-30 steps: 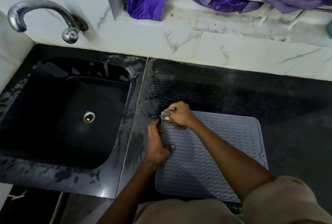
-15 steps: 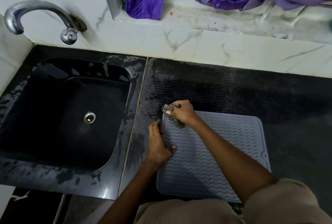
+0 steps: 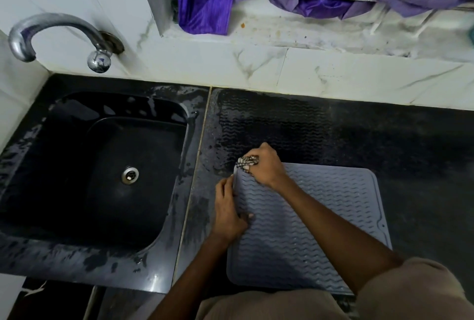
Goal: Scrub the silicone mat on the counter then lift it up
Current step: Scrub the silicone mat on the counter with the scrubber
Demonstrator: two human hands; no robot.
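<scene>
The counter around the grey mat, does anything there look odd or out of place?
Yes: behind the silicone mat, the black counter carries a wet wavy imprint matching the mat's ridges, as if the mat had lain there. The sink rim is splashed too. The mat itself lies flat and looks undamaged.

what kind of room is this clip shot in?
Most likely a home kitchen or wash area. A black sink with a metal tap is set into a wet dark counter, white tiles behind. The right hand scrubs a grey mat there with a scrubber.
</scene>
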